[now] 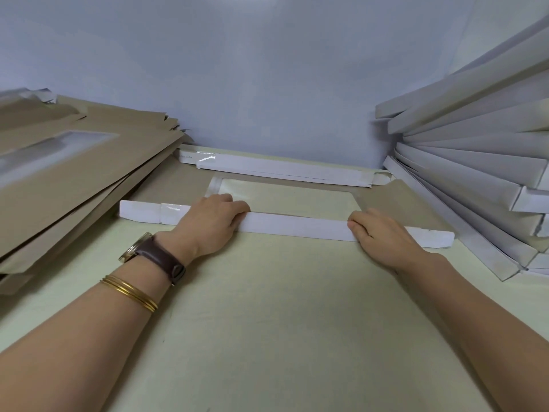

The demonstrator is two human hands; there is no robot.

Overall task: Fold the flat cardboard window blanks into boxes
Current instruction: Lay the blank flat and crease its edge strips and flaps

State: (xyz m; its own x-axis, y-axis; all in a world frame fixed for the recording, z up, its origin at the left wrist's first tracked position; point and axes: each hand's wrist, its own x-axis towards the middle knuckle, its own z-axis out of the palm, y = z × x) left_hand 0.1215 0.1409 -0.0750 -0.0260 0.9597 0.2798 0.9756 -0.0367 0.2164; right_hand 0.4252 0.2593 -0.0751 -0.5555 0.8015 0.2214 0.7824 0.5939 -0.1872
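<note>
A flat brown cardboard window blank [395,203] lies on the table in front of me, its clear window [285,194] in the middle. Its near side flap [297,226], white on the inside, stands folded up along the front edge. My left hand [211,221] grips this flap left of centre, fingers curled over its top edge. My right hand [383,236] holds the same flap further right, thumb on the near face and fingers behind. The far flap [282,169] is folded up too.
A tall stack of flat brown blanks [74,179] lies at the left. Folded white-sided boxes [481,162] lean in a fanned pile at the right. A pale wall [267,84] closes the back. The pale green tabletop [267,307] stretches toward me.
</note>
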